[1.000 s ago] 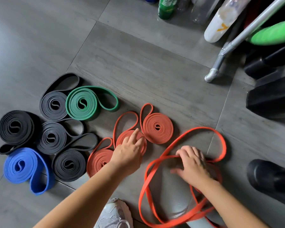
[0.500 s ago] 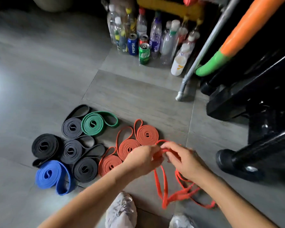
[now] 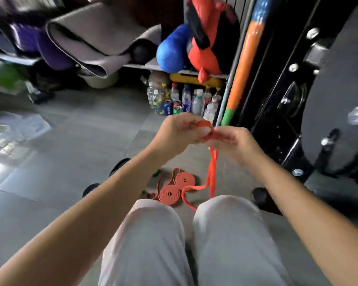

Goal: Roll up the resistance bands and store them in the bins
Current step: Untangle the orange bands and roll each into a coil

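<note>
– Two hands were up in front of the knees (image 3: 153, 223), I take it?
– Yes. The left hand (image 3: 174, 134) and the right hand (image 3: 236, 145) met there, both on the orange band (image 3: 212, 172).
– How did the fingers lie?
– The left fingers (image 3: 186, 125) were curled round a small coil at the band's top end. The right fingers (image 3: 221, 139) pinched the strap just beside it, on its right. (That spot was blurred, so the turns of the coil could not be counted.)
– And the rest of the band?
– It hung straight down from the hands as a doubled strap to the floor (image 3: 70, 162) just ahead of the knees. A loop of it curved off to the left, close beside the nearer roll.
– Which rolls?
– Two orange rolls (image 3: 185, 179) lay flat on the floor, touching each other, below the left forearm. Edges of two black rolls (image 3: 90, 188) showed farther left, mostly hidden by that arm, and a green scrap (image 3: 156, 173) peeked out near the orange ones.
– What stood behind?
– Bottles (image 3: 192, 102) and cans (image 3: 167, 109) clustered on the floor under a shelf (image 3: 136, 66). On the shelf lay rolled mats (image 3: 87, 38), a blue padded shape (image 3: 172, 52) and a red-and-black shape (image 3: 205, 50); what those two were I could not tell. An orange pole (image 3: 243, 65) leaned just right of the bottles, and a black machine (image 3: 287, 89) filled the right side.
</note>
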The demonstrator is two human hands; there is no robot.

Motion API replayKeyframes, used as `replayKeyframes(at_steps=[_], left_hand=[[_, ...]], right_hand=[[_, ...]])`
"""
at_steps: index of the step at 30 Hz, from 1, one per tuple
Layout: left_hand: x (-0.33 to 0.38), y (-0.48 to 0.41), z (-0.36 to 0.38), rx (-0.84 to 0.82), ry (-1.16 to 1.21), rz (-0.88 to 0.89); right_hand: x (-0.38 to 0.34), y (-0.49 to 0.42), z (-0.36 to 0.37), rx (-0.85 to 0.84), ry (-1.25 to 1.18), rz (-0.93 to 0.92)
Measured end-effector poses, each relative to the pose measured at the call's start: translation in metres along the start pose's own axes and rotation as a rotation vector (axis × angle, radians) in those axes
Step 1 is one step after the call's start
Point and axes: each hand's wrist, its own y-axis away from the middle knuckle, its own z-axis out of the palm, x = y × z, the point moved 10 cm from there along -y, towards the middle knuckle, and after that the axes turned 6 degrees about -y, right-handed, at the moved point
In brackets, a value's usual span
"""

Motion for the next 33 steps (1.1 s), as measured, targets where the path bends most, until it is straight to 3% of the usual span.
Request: replayKeyframes(at_steps=[4,10,16,18,20,22,25,27,30,33], left_hand=[[0.053,0.020,-0.009,0.077,-0.031,0.080],[0.089,0.058,-0.024,0.180,0.073,0.073],[0.087,0.080,-0.039,0.254,0.247,-0.009],[0.068,0.090,-0.040,0.269,0.222,-0.104],[0.053,0.099,-0.038,0.245,0.099,-0.196],[0.054,0.103,-0.037,0.222,-0.170,-0.228],[0.086,0.100,-0.033,0.207,-0.816,-0.043],[0.103,0.100,-0.023,0.211,-1.122,0.069],[0.111,0.103,-0.017,0.242,-1.129,0.107],[0.096,0.099,-0.002,0.092,-1.092,0.061]], right_hand=[[-0.054,0.016,-0.003,0.020,0.052,-0.088],[-0.072,0.044,0.014,-0.011,0.208,-0.098],[-0.096,0.057,0.016,0.079,-0.149,-0.054],[-0.107,0.059,0.009,0.112,-0.102,-0.095],[-0.112,0.060,0.010,0.072,0.136,-0.116],[-0.109,0.060,0.015,-0.003,0.457,-0.113],[-0.101,0.065,0.023,-0.083,0.709,-0.085],[-0.101,0.069,0.028,-0.123,0.816,-0.085],[-0.100,0.074,0.029,-0.154,0.906,-0.082],[-0.095,0.079,0.027,-0.179,0.884,-0.092]])
